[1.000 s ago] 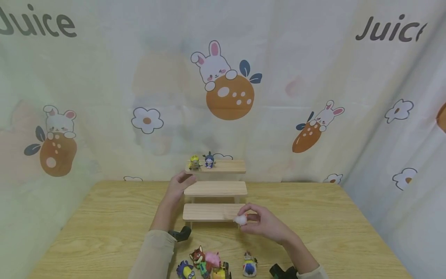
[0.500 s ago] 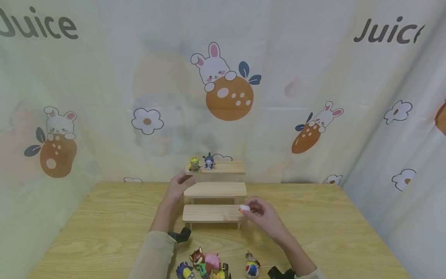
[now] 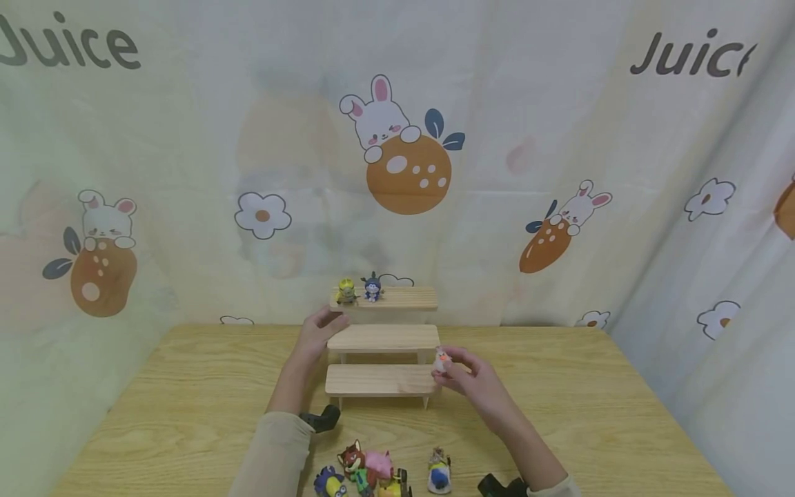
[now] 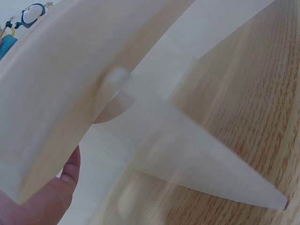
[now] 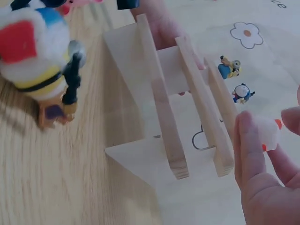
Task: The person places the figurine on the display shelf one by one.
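Note:
My right hand (image 3: pixel 475 376) pinches a small white figurine (image 3: pixel 442 359) with orange-red bits, held just off the right ends of the two lower tiers of a three-tier wooden display stand (image 3: pixel 381 376). In the right wrist view the figurine (image 5: pixel 268 132) sits between fingers and thumb. My left hand (image 3: pixel 319 333) grips the stand's left side between its upper two tiers; in the left wrist view part of that hand (image 4: pixel 51 197) shows under a tier edge. On the top tier stand a yellow figurine (image 3: pixel 346 291) and a dark blue one (image 3: pixel 373 288).
Several toy figurines lie at the table's near side: a fox (image 3: pixel 355 461), a pink one (image 3: pixel 379 463), a blue-haired yellow one (image 3: pixel 331 481). Apart to the right is a figurine in white and blue (image 3: pixel 439 473). A printed curtain (image 3: pixel 298 124) hangs behind the table (image 3: pixel 546 400).
My right hand has turned the white figurine upright and raised it slightly, moving a little right. The white and blue figurine shifted slightly on the table. My left hand has stayed put.

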`<action>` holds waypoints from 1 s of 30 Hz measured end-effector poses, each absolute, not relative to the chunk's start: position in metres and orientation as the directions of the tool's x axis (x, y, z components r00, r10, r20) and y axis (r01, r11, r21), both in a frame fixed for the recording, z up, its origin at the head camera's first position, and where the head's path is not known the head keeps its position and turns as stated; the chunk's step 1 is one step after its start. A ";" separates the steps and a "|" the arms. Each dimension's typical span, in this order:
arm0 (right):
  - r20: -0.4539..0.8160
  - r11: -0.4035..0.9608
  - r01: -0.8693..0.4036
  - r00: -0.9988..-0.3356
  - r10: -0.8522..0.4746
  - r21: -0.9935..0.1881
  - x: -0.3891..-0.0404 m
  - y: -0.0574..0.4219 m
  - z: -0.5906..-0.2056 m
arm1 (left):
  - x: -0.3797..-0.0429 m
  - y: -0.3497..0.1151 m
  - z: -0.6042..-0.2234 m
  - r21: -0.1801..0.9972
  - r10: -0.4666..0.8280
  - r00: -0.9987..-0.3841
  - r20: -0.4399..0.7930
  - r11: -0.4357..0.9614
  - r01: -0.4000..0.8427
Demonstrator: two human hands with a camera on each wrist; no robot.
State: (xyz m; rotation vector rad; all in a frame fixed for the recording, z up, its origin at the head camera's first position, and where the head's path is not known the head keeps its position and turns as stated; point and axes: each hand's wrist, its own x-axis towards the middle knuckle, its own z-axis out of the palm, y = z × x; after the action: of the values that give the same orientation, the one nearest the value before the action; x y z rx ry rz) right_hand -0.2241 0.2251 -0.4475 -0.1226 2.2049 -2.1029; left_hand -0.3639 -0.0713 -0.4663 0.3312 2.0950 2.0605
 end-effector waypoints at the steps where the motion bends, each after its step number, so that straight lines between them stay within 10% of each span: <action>1: -0.009 0.039 0.004 -0.992 -0.124 -0.999 -0.224 0.226 -0.447 | -0.367 -0.071 -0.470 1.000 0.283 -0.959 0.026 0.007 0.029; 30: 0.282 0.594 -0.223 -0.959 0.007 -0.773 -0.275 0.203 -0.387 | -0.378 -0.070 -0.487 0.998 0.246 -0.967 0.060 -0.008 0.060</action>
State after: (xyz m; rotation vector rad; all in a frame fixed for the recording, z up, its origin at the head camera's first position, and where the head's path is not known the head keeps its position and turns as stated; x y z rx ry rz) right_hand -0.2750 0.2031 -0.3866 -0.2104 3.0284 -1.5310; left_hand -0.3776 -0.0697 -0.4874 0.3293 2.1135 2.1155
